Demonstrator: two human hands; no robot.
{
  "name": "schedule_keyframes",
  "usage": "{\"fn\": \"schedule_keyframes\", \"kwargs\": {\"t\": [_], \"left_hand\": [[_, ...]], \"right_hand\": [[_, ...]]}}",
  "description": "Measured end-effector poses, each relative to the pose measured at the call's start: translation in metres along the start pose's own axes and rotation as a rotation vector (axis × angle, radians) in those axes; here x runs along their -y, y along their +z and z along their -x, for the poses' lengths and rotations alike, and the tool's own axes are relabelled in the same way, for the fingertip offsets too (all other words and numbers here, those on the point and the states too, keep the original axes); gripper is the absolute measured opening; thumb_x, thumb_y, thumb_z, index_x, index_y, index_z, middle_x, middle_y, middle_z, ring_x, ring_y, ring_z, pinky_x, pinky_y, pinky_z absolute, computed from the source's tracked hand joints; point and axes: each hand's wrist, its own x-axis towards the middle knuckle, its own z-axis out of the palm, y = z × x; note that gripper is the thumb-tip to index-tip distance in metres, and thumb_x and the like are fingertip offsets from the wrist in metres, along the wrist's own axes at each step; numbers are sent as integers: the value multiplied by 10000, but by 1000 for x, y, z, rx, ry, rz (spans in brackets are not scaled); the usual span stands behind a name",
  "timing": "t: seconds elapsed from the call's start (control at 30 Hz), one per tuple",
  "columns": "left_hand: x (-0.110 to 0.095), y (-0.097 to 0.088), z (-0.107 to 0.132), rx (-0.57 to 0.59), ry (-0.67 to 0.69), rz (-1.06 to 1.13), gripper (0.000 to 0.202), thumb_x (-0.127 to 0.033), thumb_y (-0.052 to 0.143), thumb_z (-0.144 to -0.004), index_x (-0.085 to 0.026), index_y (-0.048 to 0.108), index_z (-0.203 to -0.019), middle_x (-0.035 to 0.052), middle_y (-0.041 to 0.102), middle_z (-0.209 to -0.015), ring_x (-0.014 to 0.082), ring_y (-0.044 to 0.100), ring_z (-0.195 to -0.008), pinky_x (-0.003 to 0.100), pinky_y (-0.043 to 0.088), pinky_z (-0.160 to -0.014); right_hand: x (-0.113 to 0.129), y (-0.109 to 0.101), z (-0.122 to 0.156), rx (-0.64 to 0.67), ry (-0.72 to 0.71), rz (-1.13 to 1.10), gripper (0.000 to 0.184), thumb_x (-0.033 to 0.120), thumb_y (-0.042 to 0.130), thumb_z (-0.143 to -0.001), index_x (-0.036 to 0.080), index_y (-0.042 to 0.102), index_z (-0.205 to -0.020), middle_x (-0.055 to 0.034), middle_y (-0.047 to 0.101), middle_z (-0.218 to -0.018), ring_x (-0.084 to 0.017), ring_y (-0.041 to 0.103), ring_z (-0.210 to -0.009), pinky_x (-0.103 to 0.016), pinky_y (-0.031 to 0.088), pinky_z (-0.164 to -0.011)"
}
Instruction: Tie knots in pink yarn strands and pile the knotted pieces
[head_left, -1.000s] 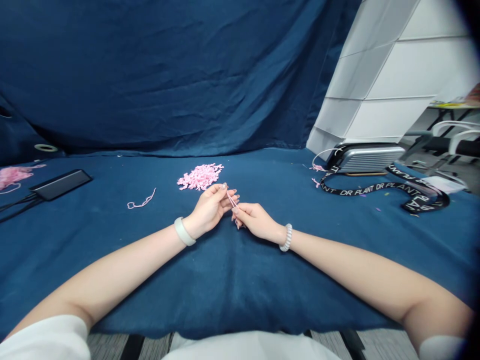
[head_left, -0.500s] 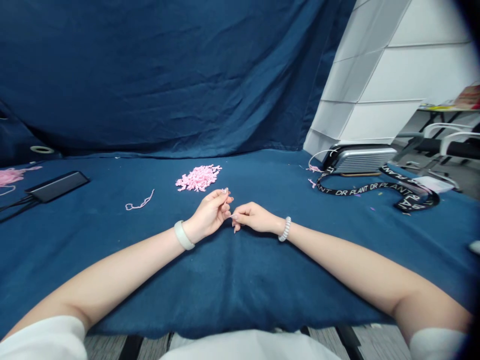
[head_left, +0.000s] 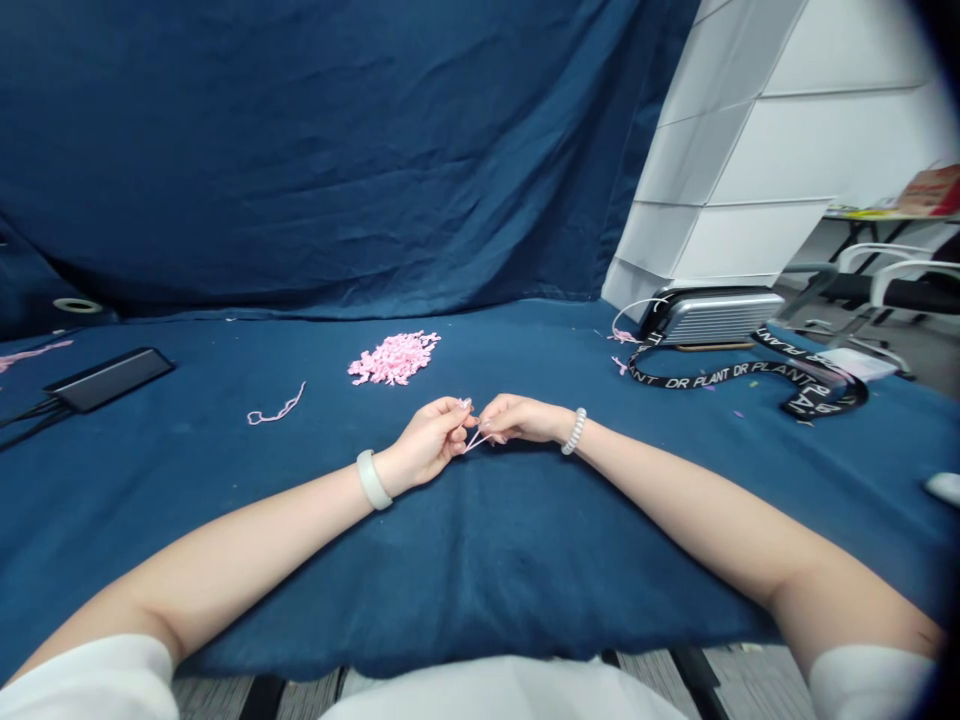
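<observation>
Over the navy fabric cloth (head_left: pixel 480 560), left hand (head_left: pixel 426 443): fingertips pinching a thin pink yarn strand (head_left: pixel 477 441)
Right hand (head_left: pixel 523 418): pinching that strand too, 2 hands almost touching
Ahead: pink yarn-snippet pile (head_left: pixel 394 358)

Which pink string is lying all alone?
The wavy pink string on the blue cloth, left of the pile of short pink pieces; it is one long piece, not heaped.

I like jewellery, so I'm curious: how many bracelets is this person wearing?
2: a pale wide band on the left wrist, and a white coiled bracelet on the right wrist.
</observation>
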Motion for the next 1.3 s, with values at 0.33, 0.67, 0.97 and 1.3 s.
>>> {"fn": "schedule_keyframes", "kwargs": {"t": [0.33, 0.67, 0.97, 1.3], "left_hand": [[4, -3, -2, 61, -9, -56, 202, -250, 671, -736, -127, 511, -735, 1, 592, -657, 6, 417, -413, 114, 314, -377], [4, -6, -9, 86, -39, -98, 90, -160, 595, -785, -124, 519, -755, 10, 594, -667, 19, 462, -457, 119, 376, -419], [4, -5, -6, 113, -20, -135, 159, -215, 663, -743, -118, 537, -748, 18, 586, -695, 16, 444, -455, 119, 360, -400], [4, -3, -5, 66, -34, -169, 121, -198, 649, -765, -115, 562, -767, 27, 594, -748, 34, 516, -528, 146, 472, -484]], "right_hand": [[-12, -15, -6, -86, -30, -311, 238, 317, 746, -620, 102, 643, -624, 64, 432, -395, -36, 317, -391, -223, 342, -515], [-16, -12, -11, -441, -189, -387, 179, 146, 721, -557, 145, 642, -717, 44, 569, -535, -47, 455, -452, -198, 305, -482], [-17, -14, -12, -425, -144, -371, 250, 150, 766, -556, 138, 645, -774, 7, 629, -597, -78, 530, -521, -228, 373, -549], [-17, -13, -15, -500, -160, -386, 237, 176, 784, -536, 135, 641, -722, 24, 601, -586, -63, 506, -509, -226, 371, -548]]}}
